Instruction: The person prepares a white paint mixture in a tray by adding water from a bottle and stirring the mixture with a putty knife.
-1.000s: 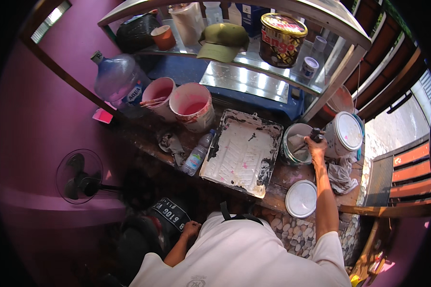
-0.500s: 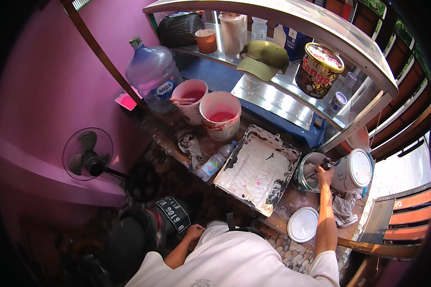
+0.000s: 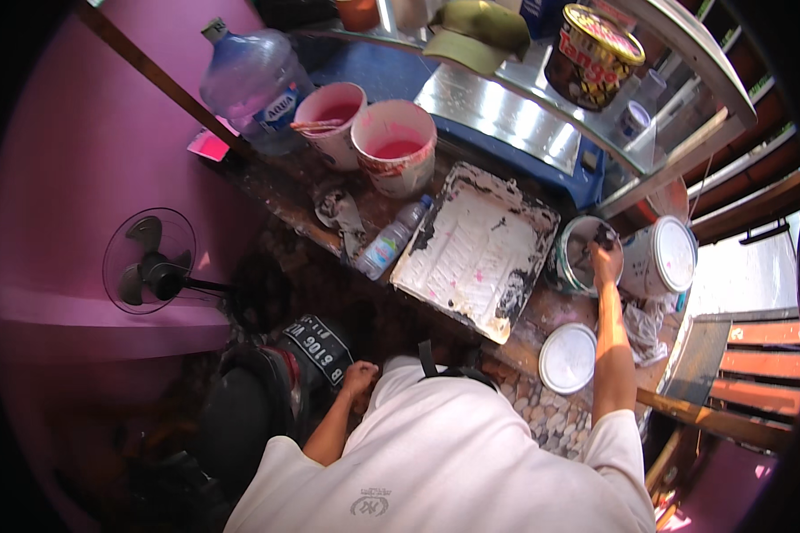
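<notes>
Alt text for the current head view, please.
A person's right hand holds a dark-handled tool in an open bucket on a table. To the left are a paint-smeared tray and two buckets holding pink paint.

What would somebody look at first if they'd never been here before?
Probably the big black-edged tray, smeared with white, in the middle of the view on the wooden table. Behind it to the left, two white buckets show bright pink paint inside. To the tray's right, the person's right hand grips a dark handle at an open pail.
</notes>
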`<state>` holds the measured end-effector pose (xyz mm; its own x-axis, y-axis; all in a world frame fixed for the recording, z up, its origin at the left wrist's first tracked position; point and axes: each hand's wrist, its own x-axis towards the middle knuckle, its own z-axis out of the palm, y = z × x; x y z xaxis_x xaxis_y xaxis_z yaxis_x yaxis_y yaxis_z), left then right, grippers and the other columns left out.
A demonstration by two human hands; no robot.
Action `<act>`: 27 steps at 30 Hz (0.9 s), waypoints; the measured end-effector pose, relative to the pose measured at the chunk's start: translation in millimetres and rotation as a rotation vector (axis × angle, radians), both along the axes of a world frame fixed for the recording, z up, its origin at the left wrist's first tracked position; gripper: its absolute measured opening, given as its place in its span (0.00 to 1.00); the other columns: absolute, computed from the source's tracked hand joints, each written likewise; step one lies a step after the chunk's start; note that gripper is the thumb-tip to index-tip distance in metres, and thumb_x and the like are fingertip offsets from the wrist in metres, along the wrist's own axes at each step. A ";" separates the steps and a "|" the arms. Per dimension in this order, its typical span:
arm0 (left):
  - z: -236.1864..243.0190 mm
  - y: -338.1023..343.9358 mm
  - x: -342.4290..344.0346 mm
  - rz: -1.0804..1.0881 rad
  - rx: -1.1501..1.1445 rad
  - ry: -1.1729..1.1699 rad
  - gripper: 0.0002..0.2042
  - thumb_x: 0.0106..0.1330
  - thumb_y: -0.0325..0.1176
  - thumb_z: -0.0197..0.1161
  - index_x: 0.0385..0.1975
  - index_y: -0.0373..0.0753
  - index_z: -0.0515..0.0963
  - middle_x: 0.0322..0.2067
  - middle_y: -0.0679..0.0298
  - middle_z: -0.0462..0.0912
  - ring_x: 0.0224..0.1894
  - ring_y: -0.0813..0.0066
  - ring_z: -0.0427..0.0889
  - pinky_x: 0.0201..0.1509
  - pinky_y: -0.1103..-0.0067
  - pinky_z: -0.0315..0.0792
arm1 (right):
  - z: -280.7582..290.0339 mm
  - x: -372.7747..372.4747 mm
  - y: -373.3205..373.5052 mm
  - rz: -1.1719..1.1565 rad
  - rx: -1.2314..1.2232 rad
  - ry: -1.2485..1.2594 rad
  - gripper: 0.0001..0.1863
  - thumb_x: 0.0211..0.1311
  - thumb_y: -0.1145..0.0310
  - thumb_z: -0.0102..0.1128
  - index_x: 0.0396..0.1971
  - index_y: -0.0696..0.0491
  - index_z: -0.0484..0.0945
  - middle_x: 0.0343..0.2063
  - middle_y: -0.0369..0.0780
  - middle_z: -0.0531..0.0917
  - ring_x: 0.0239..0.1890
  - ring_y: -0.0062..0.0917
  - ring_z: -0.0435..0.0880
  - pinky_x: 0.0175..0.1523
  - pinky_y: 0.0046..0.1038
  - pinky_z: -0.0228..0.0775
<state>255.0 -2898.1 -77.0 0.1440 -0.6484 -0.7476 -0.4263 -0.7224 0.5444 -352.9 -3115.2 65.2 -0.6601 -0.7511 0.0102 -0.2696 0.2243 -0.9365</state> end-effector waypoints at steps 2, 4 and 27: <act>29.6 -25.0 -20.7 0.133 -0.020 0.128 0.10 0.62 0.37 0.59 0.38 0.39 0.77 0.31 0.64 0.81 0.34 0.76 0.81 0.38 0.78 0.74 | 17.2 8.2 0.1 -0.150 0.154 0.232 0.22 0.39 0.63 0.66 0.39 0.57 0.81 0.25 0.39 0.82 0.28 0.26 0.79 0.36 0.29 0.69; 43.5 -49.5 -30.3 0.260 -0.002 0.264 0.12 0.64 0.38 0.58 0.43 0.40 0.75 0.37 0.63 0.80 0.38 0.76 0.80 0.43 0.78 0.74 | 31.9 12.6 0.7 -0.227 0.363 0.341 0.30 0.39 0.58 0.67 0.46 0.55 0.77 0.38 0.49 0.82 0.42 0.41 0.81 0.49 0.34 0.70; 123.4 -151.3 -163.8 0.371 -0.031 0.952 0.10 0.55 0.24 0.62 0.37 0.36 0.76 0.37 0.66 0.78 0.42 0.71 0.78 0.51 0.66 0.73 | -51.5 175.8 158.2 0.230 0.225 0.035 0.27 0.58 0.54 0.54 0.49 0.62 0.70 0.30 0.52 0.78 0.31 0.43 0.75 0.40 0.34 0.67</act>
<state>91.2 -3049.5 46.3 -0.3056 -0.7044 -0.6406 0.4401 -0.7011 0.5610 -177.1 -2957.1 13.7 -0.4748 -0.8666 -0.1535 -0.3685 0.3541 -0.8595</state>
